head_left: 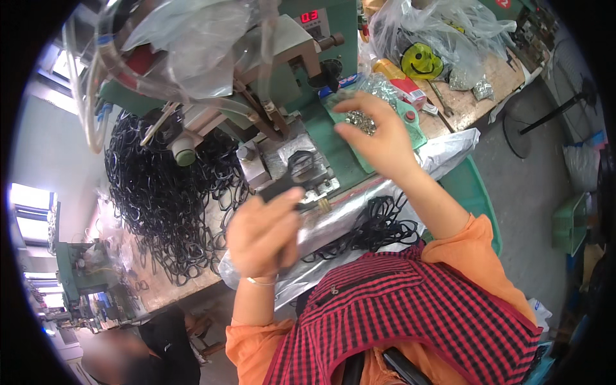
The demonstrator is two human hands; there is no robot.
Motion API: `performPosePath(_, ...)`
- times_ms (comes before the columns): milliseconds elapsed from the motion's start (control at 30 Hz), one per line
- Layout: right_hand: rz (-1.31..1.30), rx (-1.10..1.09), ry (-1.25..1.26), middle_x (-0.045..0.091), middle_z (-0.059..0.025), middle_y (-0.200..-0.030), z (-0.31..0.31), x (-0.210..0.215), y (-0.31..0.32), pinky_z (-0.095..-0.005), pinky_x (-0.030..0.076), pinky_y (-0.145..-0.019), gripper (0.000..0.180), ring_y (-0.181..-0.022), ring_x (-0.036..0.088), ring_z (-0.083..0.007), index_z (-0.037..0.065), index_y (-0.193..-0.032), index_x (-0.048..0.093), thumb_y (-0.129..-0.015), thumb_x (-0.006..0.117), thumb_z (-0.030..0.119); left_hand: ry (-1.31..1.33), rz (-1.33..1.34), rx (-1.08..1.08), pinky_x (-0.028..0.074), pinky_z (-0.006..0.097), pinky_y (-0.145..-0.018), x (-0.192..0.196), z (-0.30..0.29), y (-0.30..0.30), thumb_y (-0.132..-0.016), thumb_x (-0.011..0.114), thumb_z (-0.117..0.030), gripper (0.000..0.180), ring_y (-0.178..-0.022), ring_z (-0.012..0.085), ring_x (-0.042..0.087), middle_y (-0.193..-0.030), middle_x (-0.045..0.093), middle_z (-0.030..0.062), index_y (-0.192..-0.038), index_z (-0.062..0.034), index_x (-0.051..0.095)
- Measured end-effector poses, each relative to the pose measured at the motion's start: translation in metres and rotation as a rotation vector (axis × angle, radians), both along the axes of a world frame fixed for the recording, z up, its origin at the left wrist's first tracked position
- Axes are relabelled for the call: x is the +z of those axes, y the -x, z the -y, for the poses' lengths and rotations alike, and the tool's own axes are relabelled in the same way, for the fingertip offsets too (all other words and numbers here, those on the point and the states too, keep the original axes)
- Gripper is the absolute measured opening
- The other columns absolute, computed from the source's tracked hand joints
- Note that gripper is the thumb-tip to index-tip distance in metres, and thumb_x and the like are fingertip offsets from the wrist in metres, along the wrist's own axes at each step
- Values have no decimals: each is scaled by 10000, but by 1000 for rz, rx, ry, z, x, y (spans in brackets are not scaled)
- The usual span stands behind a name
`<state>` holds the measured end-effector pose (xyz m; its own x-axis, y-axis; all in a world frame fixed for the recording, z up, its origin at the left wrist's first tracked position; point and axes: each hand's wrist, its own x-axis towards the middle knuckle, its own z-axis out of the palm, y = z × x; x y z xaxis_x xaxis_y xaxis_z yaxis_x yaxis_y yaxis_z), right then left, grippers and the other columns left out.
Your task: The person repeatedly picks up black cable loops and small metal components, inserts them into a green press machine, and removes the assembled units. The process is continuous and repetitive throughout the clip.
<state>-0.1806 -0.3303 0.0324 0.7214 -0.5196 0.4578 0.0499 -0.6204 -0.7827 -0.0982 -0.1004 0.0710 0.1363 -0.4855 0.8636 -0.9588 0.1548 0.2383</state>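
Observation:
My left hand (262, 234), blurred by motion, is closed at the front of the green press. A dark band (277, 187) sticks out from its fingers toward a thin black loop (301, 162) over the metal fixture (292, 154). The band and the loop look like one piece, but the blur hides the join. My right hand (378, 135) hovers over small shiny metal pieces (360, 120) in a green tray (416, 133). Its thumb and forefinger are apart, and nothing shows between them.
A big heap of black loops (160, 205) covers the bench at left. More black loops (372, 224) lie on silver sheeting (301, 234) before me. Plastic bags (443, 32) and a wrench (441, 97) are at far right. Another person (167, 346) sits at lower left.

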Motion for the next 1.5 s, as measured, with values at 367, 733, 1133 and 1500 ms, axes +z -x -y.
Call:
performPosePath(367,287,216,-232,721,-153,-1072,-52,7,-47,-395,496,-949,196,-1105,652,-310,60,-897,770,-772,792,208,437,-721,-164,605,444,-859,38,-4,-45,-991,557,-15,147,-993,251,683,-1069,653,170,-1133,17,572)
performPosePath(733,141,-228,-288,721,-117,-1103,71,-59,17,-296,512,-843,261,-969,677,-177,55,-1111,708,-855,695,101,-123,319,20,576,341,-669,-8,20,-6,-667,731,-42,184,-780,221,610,-1040,735,74,-843,-69,684)
performPosePath(1133,-399,-252,514,629,-119,-874,40,-60,37,-444,493,-821,127,-974,610,-329,55,-888,688,-779,739,98,-141,155,37,593,409,-792,-26,8,2,-696,732,-36,293,-821,249,612,-1119,718,99,-985,-67,692)
performPosePath(1500,-53,-215,75,728,-96,-899,45,-51,38,-300,524,-762,111,-813,684,-181,14,-982,720,-883,709,62,-421,-1099,770,473,283,-656,-36,-106,-73,-1028,476,-504,554,-553,120,568,-607,664,77,-1131,-13,712)
